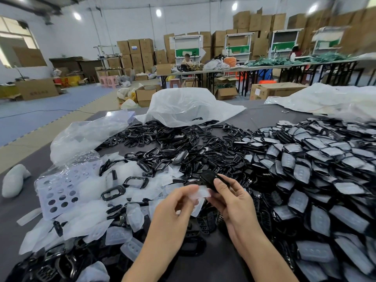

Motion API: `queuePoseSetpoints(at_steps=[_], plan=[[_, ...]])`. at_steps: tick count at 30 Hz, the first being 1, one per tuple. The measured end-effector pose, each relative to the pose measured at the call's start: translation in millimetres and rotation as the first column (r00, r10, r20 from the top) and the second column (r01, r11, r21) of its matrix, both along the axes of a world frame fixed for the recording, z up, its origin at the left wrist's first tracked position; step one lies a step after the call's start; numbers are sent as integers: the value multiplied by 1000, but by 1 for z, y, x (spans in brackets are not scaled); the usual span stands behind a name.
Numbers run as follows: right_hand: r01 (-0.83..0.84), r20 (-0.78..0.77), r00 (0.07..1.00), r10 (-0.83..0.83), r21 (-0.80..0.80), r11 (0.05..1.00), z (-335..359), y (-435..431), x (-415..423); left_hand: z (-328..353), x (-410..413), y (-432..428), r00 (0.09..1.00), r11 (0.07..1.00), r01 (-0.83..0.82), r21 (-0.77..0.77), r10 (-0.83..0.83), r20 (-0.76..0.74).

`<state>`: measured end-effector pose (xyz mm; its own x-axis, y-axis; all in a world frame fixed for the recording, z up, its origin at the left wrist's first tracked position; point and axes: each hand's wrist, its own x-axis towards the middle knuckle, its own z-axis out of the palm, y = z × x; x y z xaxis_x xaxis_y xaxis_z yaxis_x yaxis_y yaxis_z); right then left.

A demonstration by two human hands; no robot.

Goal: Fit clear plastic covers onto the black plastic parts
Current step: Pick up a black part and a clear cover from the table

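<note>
My left hand (175, 202) pinches a clear plastic cover (200, 193) between thumb and fingers, held just above the table. My right hand (227, 197) grips a black plastic part (209, 179), its lower end touching the cover. Loose clear covers (122, 231) lie scattered at the lower left. A heap of bare black parts (162, 137) fills the middle of the table. Black parts with covers fitted (317, 167) are piled high on the right.
A clear bag (85, 135) and a perforated white sheet (61, 192) lie at the left. White sacks (189, 106) sit at the table's far edge. Beyond are cardboard boxes, long tables and a seated person (186, 60).
</note>
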<state>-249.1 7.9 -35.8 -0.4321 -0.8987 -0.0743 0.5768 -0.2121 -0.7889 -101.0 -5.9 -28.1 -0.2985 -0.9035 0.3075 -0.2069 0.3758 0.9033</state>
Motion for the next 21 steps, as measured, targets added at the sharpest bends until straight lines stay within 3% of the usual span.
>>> queuePoseSetpoints(at_steps=[3, 6, 9, 14, 21], plan=[[-14, -2, 1000, 14, 4, 1000, -1, -1, -1, 1, 0, 0, 999, 997, 15, -79, -11, 47], [-96, -128, 987, 98, 23, 995, -2, 1, 4, 0, -1, 1, 997, 995, 36, -97, -29, 67], [-148, -244, 958, 151, 28, 989, -2, 4, 10, -2, -1, -2, 997, 997, -63, -47, 61, -44], [-159, -299, 942, 151, -2, 987, -1, 7, 14, -3, 2, -6, 969, 984, -173, 51, 180, -168], [-247, -253, 941, 224, -64, 967, 0, 9, 21, -4, 3, -6, 950, 984, -151, 98, 172, -260]])
